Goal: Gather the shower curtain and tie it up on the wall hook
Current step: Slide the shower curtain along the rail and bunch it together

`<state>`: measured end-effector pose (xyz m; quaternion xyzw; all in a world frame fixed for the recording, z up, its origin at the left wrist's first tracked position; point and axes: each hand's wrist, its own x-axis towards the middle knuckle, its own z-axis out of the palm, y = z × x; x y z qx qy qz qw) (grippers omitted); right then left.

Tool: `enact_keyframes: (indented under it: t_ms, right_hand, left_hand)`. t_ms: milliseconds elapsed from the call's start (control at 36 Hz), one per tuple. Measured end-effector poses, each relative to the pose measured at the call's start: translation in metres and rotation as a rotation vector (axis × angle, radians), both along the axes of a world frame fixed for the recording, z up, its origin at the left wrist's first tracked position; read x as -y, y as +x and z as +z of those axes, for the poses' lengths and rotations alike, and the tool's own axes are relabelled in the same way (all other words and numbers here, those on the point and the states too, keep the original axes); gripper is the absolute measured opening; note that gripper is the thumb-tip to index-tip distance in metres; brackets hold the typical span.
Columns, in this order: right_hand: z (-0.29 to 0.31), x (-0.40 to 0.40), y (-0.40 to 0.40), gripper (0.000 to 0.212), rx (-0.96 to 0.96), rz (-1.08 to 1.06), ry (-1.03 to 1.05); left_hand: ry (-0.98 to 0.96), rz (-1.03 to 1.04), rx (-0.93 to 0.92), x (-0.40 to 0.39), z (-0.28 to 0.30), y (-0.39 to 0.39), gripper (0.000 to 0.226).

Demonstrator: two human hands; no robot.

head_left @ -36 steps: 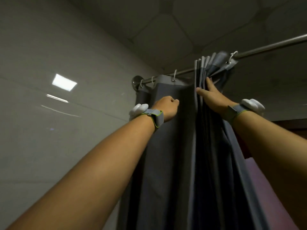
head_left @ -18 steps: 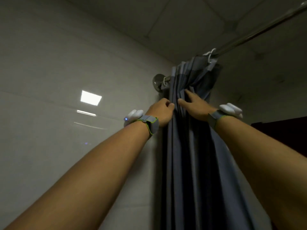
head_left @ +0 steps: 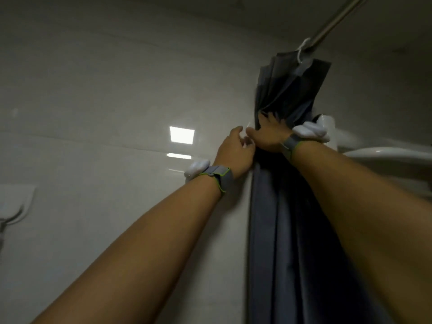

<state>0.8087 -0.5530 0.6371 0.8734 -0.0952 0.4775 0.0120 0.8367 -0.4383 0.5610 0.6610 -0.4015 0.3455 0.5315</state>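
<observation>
Grey shower curtain (head_left: 280, 230) bunched, right hand (head_left: 268, 136) gripping, no writing

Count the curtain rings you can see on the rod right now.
1: a white ring on the rod, at the top of the bunched curtain. Others may be hidden behind the gathered folds.

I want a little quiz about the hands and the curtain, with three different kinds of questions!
1. True or false: the shower curtain is bunched up beside the wall.
2. Which hand holds the bunched curtain: A left, B right?
3. Fill in: the curtain hangs from a metal ____.

Key: 1 true. 2 B: the right hand holds it; the left hand sits beside it, its hold unclear. 3 rod.
</observation>
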Motion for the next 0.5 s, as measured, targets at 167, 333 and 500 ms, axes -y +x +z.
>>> enact_keyframes:
  t_ms: [167, 333, 500]
  right_hand:
    - [-0.068, -0.003, -0.047, 0.069, -0.033, 0.289, 0.042]
    - [-0.211, -0.002, -0.094, 0.079, 0.133, 0.402, 0.012]
    - [-0.377, 0.005, -0.144, 0.078, 0.330, 0.185, 0.017]
  left_hand:
    - [0.073, -0.111, -0.119, 0.007, -0.061, -0.019, 0.076]
    - [0.089, -0.177, -0.202, 0.020, -0.204, -0.043, 0.068]
    - [0.010, -0.158, -0.359, 0.012, -0.368, -0.081, 0.064]
